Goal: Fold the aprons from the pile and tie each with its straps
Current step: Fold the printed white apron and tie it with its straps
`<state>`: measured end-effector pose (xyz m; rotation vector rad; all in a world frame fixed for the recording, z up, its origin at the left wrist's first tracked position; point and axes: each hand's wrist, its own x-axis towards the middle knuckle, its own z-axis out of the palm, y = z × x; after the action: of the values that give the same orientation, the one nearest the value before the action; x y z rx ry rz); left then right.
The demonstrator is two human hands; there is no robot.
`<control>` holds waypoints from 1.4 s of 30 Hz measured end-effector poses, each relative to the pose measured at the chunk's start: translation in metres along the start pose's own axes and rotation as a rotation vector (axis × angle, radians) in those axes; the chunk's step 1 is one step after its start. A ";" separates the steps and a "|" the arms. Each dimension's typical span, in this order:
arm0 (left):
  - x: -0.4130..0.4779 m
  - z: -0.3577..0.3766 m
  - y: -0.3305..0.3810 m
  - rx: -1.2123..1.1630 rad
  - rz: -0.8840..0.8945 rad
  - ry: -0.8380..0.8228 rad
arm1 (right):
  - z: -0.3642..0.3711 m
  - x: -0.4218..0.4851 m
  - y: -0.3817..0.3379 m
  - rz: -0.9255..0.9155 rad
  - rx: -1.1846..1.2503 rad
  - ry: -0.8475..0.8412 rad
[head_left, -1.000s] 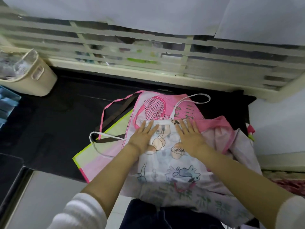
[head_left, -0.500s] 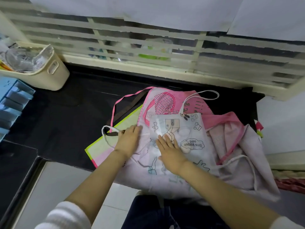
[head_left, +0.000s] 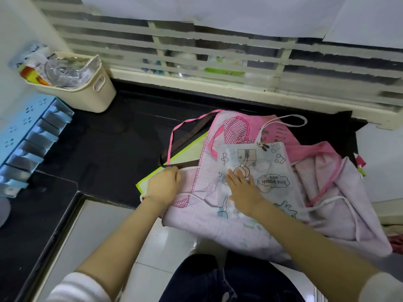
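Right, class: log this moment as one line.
stage: folding top apron | left hand: grips white strap | right hand: flat on top apron

White knit sleeves and dark trousers on a person with bare forearms.

The left sleeve [head_left: 76, 288] was white and softly ribbed, with faint pale bands running across it and a rounded, bunched cuff; the right sleeve [head_left: 380, 287] was the same white but too blurred at the frame's corner to show its ribs. Both ended high on the arms, so the forearms were uncovered down to the left hand [head_left: 162, 185] and the right hand [head_left: 244, 190]. The trousers [head_left: 229, 280] were dark navy, creased like denim, with what looked like a small round button near the lower edge.
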<state>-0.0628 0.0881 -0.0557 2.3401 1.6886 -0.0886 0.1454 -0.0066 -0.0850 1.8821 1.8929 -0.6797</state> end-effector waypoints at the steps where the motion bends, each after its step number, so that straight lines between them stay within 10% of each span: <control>1: -0.002 -0.002 -0.007 0.071 -0.045 -0.019 | 0.000 0.000 0.000 0.002 0.005 0.002; 5: -0.014 -0.001 -0.019 0.330 -0.020 0.007 | -0.001 0.000 -0.001 0.020 0.009 0.015; 8: -0.027 0.012 -0.001 -0.008 0.357 0.101 | -0.002 -0.002 -0.003 0.042 -0.005 0.039; 12: -0.056 0.041 0.047 -0.123 0.711 -0.250 | 0.000 -0.004 -0.004 0.046 0.043 0.095; 16: -0.072 0.072 0.066 0.166 0.651 -0.440 | 0.006 -0.018 0.002 0.022 0.151 0.129; 31: -0.068 0.069 0.108 0.219 0.489 -0.187 | 0.055 -0.092 0.089 -0.012 0.094 0.281; 42: -0.048 0.048 0.090 -0.024 0.578 -0.290 | 0.015 -0.119 0.110 -0.131 0.433 -0.116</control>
<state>0.0111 0.0061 -0.0773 2.5463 0.8401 -0.2779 0.2571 -0.1131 -0.0353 1.9179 1.9190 -1.3008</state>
